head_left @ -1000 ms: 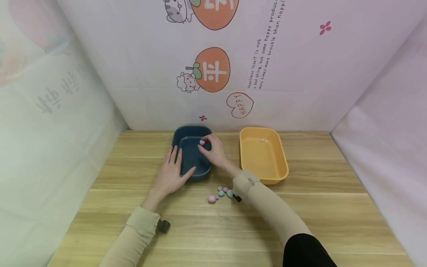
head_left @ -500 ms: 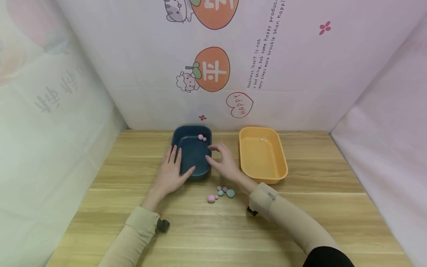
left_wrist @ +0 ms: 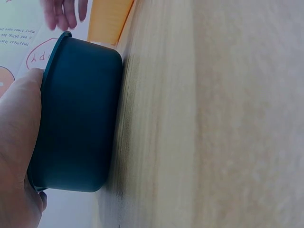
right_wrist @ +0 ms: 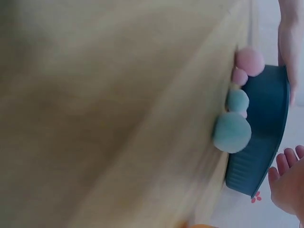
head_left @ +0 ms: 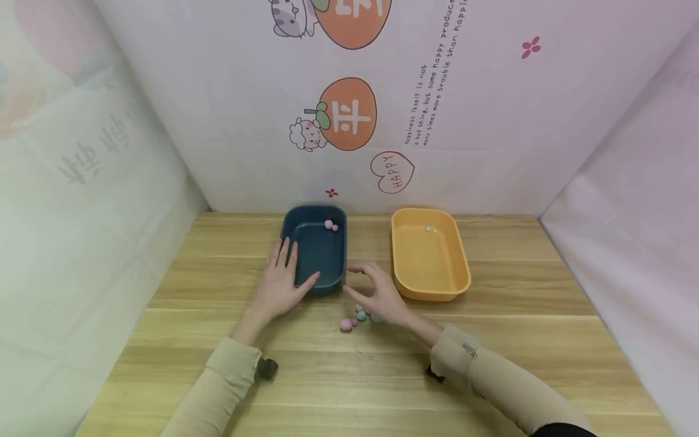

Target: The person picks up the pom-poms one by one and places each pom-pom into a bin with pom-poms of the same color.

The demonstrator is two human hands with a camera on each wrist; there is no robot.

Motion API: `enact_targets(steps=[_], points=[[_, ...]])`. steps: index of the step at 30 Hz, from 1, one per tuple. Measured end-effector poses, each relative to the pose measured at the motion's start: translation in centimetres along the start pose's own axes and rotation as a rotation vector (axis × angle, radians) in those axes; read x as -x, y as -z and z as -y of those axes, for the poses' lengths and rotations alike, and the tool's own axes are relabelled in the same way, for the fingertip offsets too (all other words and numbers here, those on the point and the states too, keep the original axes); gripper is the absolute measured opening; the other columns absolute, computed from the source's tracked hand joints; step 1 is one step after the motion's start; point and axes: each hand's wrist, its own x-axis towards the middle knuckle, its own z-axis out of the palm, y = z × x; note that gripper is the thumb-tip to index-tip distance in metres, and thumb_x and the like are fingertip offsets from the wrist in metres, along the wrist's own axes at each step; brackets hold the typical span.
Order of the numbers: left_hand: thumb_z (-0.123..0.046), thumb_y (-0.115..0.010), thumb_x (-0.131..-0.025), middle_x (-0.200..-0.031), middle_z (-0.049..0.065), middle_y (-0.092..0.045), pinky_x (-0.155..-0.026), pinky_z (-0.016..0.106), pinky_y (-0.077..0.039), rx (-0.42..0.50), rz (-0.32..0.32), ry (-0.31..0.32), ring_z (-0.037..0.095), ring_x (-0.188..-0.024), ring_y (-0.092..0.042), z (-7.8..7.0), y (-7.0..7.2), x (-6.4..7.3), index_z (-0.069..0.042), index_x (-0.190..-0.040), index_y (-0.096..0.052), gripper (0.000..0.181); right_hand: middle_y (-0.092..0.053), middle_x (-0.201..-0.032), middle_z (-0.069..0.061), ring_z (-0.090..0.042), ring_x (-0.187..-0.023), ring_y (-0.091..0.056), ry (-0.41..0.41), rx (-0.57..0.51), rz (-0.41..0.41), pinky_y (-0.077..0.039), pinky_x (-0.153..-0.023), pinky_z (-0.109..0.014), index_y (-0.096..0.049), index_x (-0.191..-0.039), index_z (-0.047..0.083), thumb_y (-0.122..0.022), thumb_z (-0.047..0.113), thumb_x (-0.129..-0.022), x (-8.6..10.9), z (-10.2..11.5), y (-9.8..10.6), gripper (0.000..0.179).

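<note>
My left hand (head_left: 280,288) lies spread over the near left rim of a dark blue bin (head_left: 323,258), its thumb along the near edge. Two pink pom-poms (head_left: 329,224) sit in the bin's far right corner. To the bin's right, my right hand (head_left: 384,297) hovers with thumb and fingers apart, nothing between them. Beneath and beside it, several pom-poms lie on the table: a large pink pom-pom (right_wrist: 250,61), a large teal pom-pom (right_wrist: 232,132), a smaller teal pom-pom (right_wrist: 237,100) and small pink ones. In the head view the right hand partly covers this group.
A yellow-orange bin (head_left: 431,261) stands to the right, with a small pale ball (head_left: 428,229) near its far end. Both bins stand near the back edge of the wooden table (head_left: 306,388). Printed white cloth (head_left: 464,176) hangs behind and at both sides.
My right hand released the pink pom-poms into the blue bin, then drew back toward the near right, over the loose pom-poms. The left hand has stayed in place.
</note>
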Motion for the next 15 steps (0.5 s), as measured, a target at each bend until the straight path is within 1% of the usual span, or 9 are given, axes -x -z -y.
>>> enact_targets(steps=[2, 5, 7, 9, 10, 13, 15], points=[[-0.071, -0.053, -0.105, -0.183, 0.026, -0.017, -0.138, 0.064, -0.023, -0.004, -0.003, -0.004, 0.046, -0.172, -0.012, 0.0, 0.0, 0.0, 0.003, -0.172, -0.027, 0.103, -0.07, -0.144, -0.011, -0.029, -0.137, -0.065, -0.03, 0.009, 0.04, -0.055, -0.117, -0.05, -0.068, -0.144, 0.008, -0.078, 0.033, -0.104, 0.5, 2.2, 0.8, 0.048], [-0.072, -0.053, -0.105, -0.183, 0.026, -0.017, -0.138, 0.063, -0.023, -0.005, -0.003, -0.004, 0.046, -0.172, -0.012, 0.0, 0.0, -0.1, 0.003, -0.172, -0.027, 0.104, -0.067, -0.146, -0.023, -0.041, -0.138, -0.063, -0.091, -0.01, 0.111, -0.061, -0.105, -0.056, -0.065, -0.143, -0.005, -0.081, 0.014, -0.099, 1.0, 5.6, 1.9, 0.051], [-0.072, -0.052, -0.105, -0.183, 0.026, -0.017, -0.138, 0.063, -0.022, 0.0, 0.0, -0.002, 0.046, -0.173, -0.012, 0.0, 0.0, -0.1, 0.003, -0.172, -0.027, 0.104, -0.067, -0.147, -0.021, -0.039, -0.134, -0.064, -0.087, -0.008, 0.128, -0.065, -0.096, -0.05, -0.064, -0.145, -0.004, -0.081, 0.013, -0.099, 1.4, 5.8, 2.0, 0.052], [-0.072, -0.052, -0.105, -0.184, 0.025, -0.016, -0.138, 0.063, -0.022, 0.002, 0.001, 0.002, 0.046, -0.173, -0.012, -0.1, 0.0, -0.1, 0.002, -0.173, -0.026, 0.104, -0.066, -0.148, -0.021, -0.039, -0.128, -0.065, -0.097, -0.017, 0.15, -0.066, -0.087, -0.045, -0.063, -0.147, -0.003, -0.08, 0.013, -0.1, 1.8, 6.0, 2.1, 0.053], [-0.072, -0.053, -0.105, -0.184, 0.025, -0.016, -0.138, 0.063, -0.022, 0.004, 0.002, 0.003, 0.045, -0.173, -0.011, -0.1, 0.1, -0.1, 0.002, -0.173, -0.026, 0.104, -0.066, -0.148, -0.02, -0.039, -0.124, -0.065, -0.093, -0.015, 0.157, -0.066, -0.086, -0.043, -0.062, -0.147, -0.003, -0.08, 0.013, -0.1, 2.0, 6.0, 2.1, 0.053], [-0.072, -0.053, -0.105, -0.184, 0.025, -0.015, -0.138, 0.063, -0.022, 0.004, 0.007, 0.008, 0.045, -0.173, -0.011, -0.2, 0.1, 0.0, 0.002, -0.173, -0.026, 0.104, -0.066, -0.148, -0.018, -0.038, -0.119, -0.066, -0.078, 0.007, 0.175, -0.063, -0.093, -0.044, -0.062, -0.147, -0.001, -0.08, 0.015, -0.099, 2.6, 6.1, 2.2, 0.054], [-0.071, -0.054, -0.105, -0.184, 0.025, -0.014, -0.138, 0.063, -0.021, 0.008, 0.011, 0.012, 0.045, -0.173, -0.01, -0.2, 0.1, 0.0, 0.002, -0.173, -0.025, 0.104, -0.068, -0.146, -0.018, -0.037, -0.116, -0.068, -0.065, 0.019, 0.184, -0.062, -0.097, -0.046, -0.063, -0.147, -0.001, -0.081, 0.016, -0.099, 3.0, 6.2, 2.2, 0.054]])
